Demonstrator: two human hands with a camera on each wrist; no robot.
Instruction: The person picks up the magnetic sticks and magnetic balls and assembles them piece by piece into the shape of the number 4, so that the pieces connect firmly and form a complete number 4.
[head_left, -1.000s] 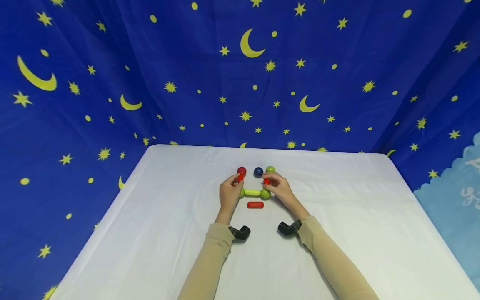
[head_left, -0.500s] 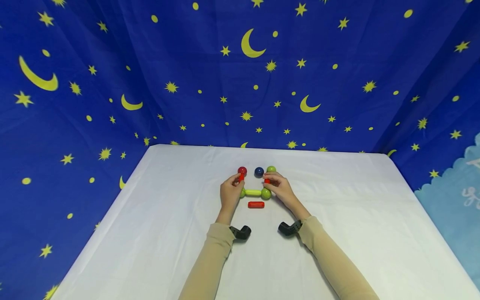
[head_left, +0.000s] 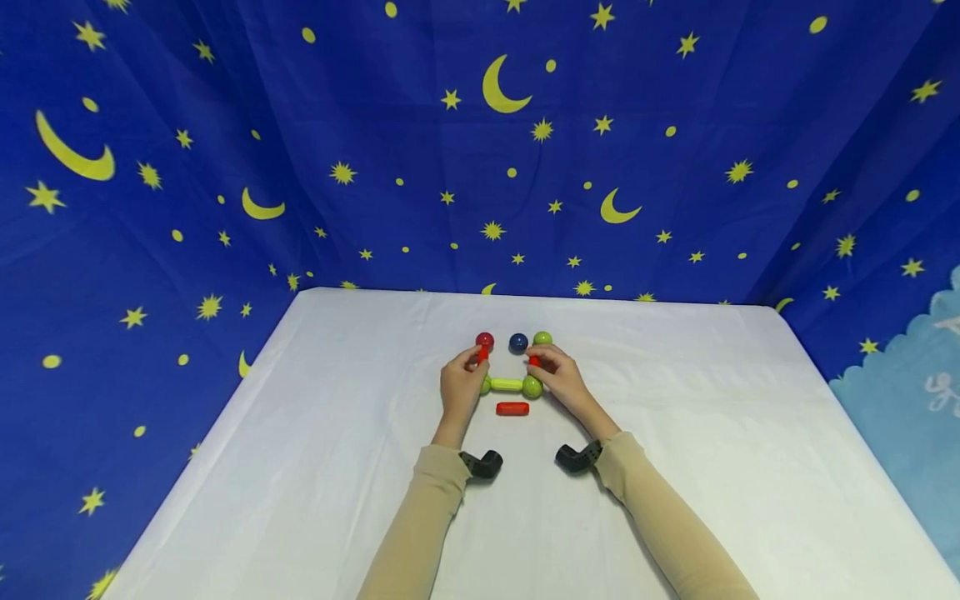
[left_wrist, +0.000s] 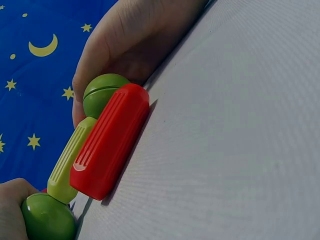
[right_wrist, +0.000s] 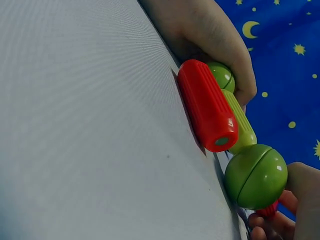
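Beyond the left end of the yellow-green ribbed plastic rod (head_left: 507,384), the left hand (head_left: 459,388) pinches a red plastic rod (head_left: 483,356) between thumb and curled fingers. Beyond its right end, the right hand (head_left: 562,379) pinches a second red rod (head_left: 534,362), visible between thumb and index finger. On its near side lies a third red rod (head_left: 513,408), untouched.
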